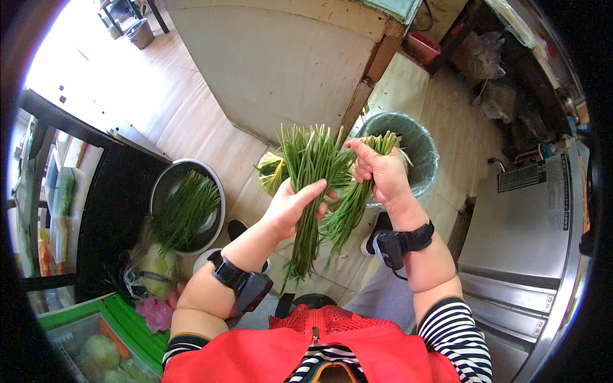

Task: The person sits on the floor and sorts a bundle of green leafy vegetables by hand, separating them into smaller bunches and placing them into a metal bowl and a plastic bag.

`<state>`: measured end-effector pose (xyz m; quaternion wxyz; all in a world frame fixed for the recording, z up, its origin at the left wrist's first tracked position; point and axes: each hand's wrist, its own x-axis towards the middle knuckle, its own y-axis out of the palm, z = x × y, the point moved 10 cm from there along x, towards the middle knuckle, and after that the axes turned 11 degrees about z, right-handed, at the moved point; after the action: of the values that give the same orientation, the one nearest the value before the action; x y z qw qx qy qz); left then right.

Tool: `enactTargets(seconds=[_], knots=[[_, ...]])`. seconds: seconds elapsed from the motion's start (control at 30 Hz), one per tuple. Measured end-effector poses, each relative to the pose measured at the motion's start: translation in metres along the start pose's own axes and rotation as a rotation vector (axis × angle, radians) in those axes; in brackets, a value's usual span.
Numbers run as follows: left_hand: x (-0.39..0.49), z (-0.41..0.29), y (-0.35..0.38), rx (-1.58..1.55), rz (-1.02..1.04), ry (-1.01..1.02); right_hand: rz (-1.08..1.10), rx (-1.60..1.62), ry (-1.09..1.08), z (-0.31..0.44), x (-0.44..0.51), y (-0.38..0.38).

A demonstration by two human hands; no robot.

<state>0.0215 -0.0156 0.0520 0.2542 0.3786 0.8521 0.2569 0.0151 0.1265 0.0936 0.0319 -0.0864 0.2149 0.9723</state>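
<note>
My left hand (299, 203) is wrapped around a thick bunch of long green chives (311, 158), cut stem ends pointing up and away from me. Its leafy tips hang down towards my lap. To the right, my right hand (388, 174) grips a smaller bunch of chives (352, 210) near the stem ends, thumb on top. The two bunches overlap partly between the hands. Below and behind them, more pale stems, a yellowish bundle (272, 173), show beside my left hand. What holds that bundle is mostly hidden.
A plastic-lined bin (426, 158) stands behind my right hand. At left, a metal basin (219, 225) holds more chives (187, 206). A green crate (127, 316) with bagged vegetables is lower left. A stainless steel cabinet (517, 225) borders the right; a pale panel (287, 57) rises ahead.
</note>
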Motion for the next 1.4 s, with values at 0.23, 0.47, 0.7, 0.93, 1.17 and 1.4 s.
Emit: enactTargets(seconds=[0.23, 0.47, 0.7, 0.93, 1.17, 1.4], knots=[[-0.002, -0.003, -0.004, -0.212, 0.011, 0.051, 0.017, 0.1, 0.011, -0.001, 0.0, -0.002], [-0.002, -0.011, -0.01, 0.002, -0.061, 0.096, -0.026, 0.021, -0.031, 0.005, -0.001, -0.006], [-0.003, -0.015, -0.011, 0.095, -0.09, 0.119, -0.199, 0.116, -0.129, 0.021, -0.001, -0.036], [0.001, 0.007, 0.0, -0.377, 0.125, -0.059, 0.27, 0.085, 0.076, 0.005, -0.006, 0.02], [0.0, 0.015, 0.007, -0.539, 0.218, -0.15, 0.175, -0.004, 0.05, 0.006, -0.005, 0.015], [-0.001, 0.017, 0.011, -0.58, 0.245, -0.184, 0.175, -0.03, 0.04, 0.008, -0.004, 0.019]])
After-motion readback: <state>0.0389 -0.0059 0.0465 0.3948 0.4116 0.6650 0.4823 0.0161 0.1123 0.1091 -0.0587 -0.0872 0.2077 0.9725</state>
